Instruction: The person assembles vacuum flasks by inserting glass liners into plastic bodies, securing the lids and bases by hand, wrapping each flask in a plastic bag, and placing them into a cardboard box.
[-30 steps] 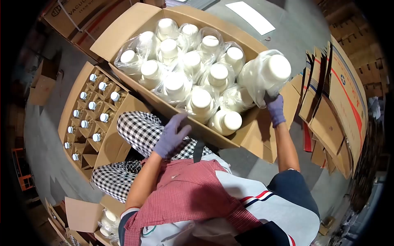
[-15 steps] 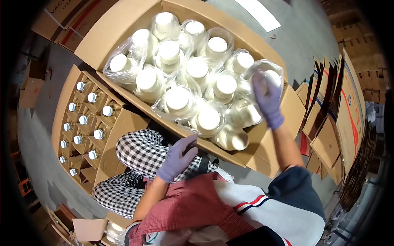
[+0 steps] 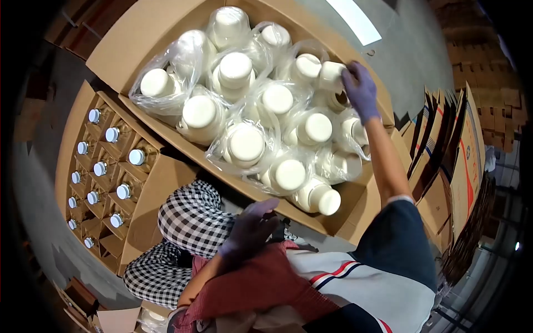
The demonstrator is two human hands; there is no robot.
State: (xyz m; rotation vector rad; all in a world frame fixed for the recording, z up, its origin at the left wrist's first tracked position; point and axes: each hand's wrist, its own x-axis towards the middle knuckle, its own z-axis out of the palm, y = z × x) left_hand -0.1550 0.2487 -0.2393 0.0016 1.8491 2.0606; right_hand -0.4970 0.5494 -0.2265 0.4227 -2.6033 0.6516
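My right hand (image 3: 361, 92), in a purple glove, pinches a white cap (image 3: 332, 76) near the far right wall of the large carton. Just below the cap, the dark mouth of an uncapped white bottle (image 3: 337, 101) shows, partly hidden by plastic. Around it stand several white, wide-capped bottles (image 3: 246, 145) in clear plastic bags (image 3: 166, 100). My left hand (image 3: 251, 228), gloved too, hovers by my knee beside the carton's near edge. Its fingers are loosely apart with nothing in them.
The large open carton (image 3: 183, 143) spreads its flaps outward. To the left stands a divided carton (image 3: 145, 213) of clear bottles with pale caps (image 3: 136, 157). Flattened cardboard (image 3: 463, 166) leans at the right. Checkered trouser legs (image 3: 197, 219) fill the space below the carton.
My right hand has moved up and left from a bagged bottle and now has a white cap between its fingers. My left hand stays near my knee; the whole view has shifted slightly.
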